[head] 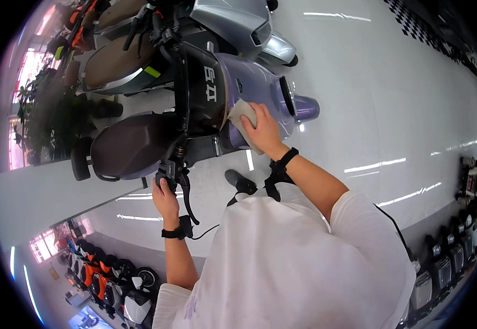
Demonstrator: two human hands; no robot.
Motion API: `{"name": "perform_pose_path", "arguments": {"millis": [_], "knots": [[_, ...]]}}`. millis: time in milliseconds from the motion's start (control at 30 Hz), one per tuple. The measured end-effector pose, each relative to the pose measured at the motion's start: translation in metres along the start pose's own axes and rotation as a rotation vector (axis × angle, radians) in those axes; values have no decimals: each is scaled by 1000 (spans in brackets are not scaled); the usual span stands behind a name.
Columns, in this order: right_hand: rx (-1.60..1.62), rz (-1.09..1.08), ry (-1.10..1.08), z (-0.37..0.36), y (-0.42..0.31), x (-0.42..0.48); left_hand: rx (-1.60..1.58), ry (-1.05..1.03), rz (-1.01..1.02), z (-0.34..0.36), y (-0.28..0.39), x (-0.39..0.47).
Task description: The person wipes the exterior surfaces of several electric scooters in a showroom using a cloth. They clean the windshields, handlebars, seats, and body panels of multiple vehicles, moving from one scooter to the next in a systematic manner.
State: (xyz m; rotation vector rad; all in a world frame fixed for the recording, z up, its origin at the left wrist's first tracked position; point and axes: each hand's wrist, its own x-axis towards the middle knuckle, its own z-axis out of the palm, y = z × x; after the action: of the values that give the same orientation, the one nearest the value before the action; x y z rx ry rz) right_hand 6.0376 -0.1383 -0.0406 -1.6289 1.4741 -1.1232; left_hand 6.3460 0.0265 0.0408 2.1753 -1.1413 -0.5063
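Note:
A purple electric scooter (259, 78) stands before me, its front end to the right and its dark brown seat (133, 144) to the left. With my right hand (267, 129) I press a beige cloth (244, 117) against the purple front panel, beside the edge of the black dash cover (207, 88). My left hand (165, 199) grips the near handlebar grip (165, 181). A black brake lever (187, 197) sticks out beside that hand. Both wrists wear black straps.
Beyond the purple scooter stands a silver scooter (238, 24) with a brown seat (117, 61). Potted plants (57, 119) are at the left. More scooters (102, 275) line the lower left, others (444, 267) the lower right. Glossy pale tiles (370, 103) cover the floor.

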Motion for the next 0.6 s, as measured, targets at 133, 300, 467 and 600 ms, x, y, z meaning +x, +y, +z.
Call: {"name": "perform_pose_path", "arguments": {"millis": [133, 300, 467, 600], "knots": [[-5, 57, 2, 7, 8, 5, 134, 63, 65, 0, -1, 1], [-24, 21, -15, 16, 17, 5, 177, 111, 114, -3, -8, 6], [36, 82, -33, 19, 28, 4, 159, 106, 161, -1, -19, 18], [1, 166, 64, 23, 28, 18, 216, 116, 90, 1, -21, 11]]}}
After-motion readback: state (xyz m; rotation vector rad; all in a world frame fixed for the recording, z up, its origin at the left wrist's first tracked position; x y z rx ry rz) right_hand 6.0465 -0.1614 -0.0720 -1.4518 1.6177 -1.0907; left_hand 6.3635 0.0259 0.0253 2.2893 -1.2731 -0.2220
